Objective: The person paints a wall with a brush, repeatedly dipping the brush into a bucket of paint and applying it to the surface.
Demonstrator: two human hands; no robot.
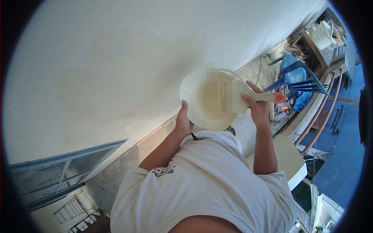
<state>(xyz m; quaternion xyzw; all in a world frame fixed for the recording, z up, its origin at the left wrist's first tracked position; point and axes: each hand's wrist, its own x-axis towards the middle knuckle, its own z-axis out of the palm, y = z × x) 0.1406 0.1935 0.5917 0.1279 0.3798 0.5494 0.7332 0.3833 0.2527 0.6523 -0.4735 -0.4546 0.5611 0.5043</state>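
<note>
A round white bucket (189,112) with pale yellowish liquid inside is in front of my chest. My left hand (183,121) grips its rim on the left side, thumb on top. On the right, my right hand (257,105) is closed around a wide paintbrush (233,97), near the base of its handle. The brush's bristles lie over the bucket's opening, and its red-tipped handle points right. Whether the right hand's hidden fingers also touch the bucket, I cannot tell.
A large pale wall (116,70) with darker damp-looking patches fills the upper left. At the right are a blue chair (299,73), another white bucket (321,35), debris and curved pipes (320,112). A metal-framed window (70,165) is at lower left.
</note>
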